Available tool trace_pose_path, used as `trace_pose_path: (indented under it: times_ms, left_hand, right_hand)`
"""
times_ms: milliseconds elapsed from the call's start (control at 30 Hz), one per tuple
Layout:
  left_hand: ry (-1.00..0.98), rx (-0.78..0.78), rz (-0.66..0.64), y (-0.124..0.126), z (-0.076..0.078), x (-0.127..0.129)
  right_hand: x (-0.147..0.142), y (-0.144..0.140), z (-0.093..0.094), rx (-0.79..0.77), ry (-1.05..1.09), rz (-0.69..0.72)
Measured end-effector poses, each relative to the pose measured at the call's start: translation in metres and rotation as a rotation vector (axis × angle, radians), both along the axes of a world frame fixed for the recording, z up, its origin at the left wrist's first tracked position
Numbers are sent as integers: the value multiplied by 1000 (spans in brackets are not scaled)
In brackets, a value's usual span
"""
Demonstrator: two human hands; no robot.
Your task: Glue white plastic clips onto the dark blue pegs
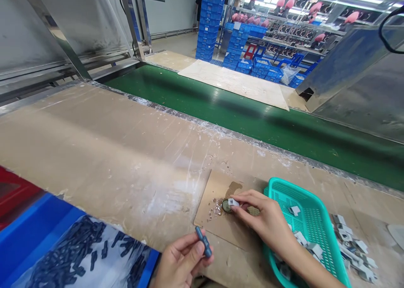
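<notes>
Between the thumb and fingers of my left hand [186, 256] is a dark blue plastic pin [203, 242], held near the table's front edge. My right hand [260, 214] pinches a small grey-white hollow block [232, 202]. That block is right at a small round dish [226, 205]; whether it touches the dish I cannot tell. The dish sits on a brown cardboard sheet [217, 229] with wet, shiny spots around it. Beneath my right forearm stands a turquoise basket [325, 220] with several similar blocks in it, partly hidden by the arm.
More grey blocks [355, 248] lie loose right of the basket. At lower left, a blue bin [41, 225] holds many dark pins in a clear bag. A green conveyor belt [189, 94] runs behind the worktable, with a pale board [233, 84] beyond. Stacked blue crates [210, 22] stand farther back.
</notes>
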State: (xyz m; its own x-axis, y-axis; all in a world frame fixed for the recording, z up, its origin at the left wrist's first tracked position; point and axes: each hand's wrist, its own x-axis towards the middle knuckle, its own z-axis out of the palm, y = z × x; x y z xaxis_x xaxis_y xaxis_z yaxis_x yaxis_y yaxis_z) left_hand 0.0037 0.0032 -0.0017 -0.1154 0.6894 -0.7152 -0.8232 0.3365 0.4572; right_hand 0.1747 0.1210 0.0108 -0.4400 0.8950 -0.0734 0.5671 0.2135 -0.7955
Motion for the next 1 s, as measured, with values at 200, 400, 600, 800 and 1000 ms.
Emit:
trace_pose_path:
  times_ms: [200,400,600,800,1000]
  left_hand:
    - [136,109,90,22,1,25]
    - [165,174,45,30,5,36]
    - [295,215,-10,28,3,36]
    - [560,340,-303,50,-6,25]
    - [898,136,212,21,-1,-22]
  right_hand:
    - [0,-12,24,-502,291,-167]
    - [2,-25,25,-610,450,-186]
    - [1,-30,24,-625,478,-119]
    - [1,-20,26,-483,317,-92]
    - [43,107,29,229,-161,-411]
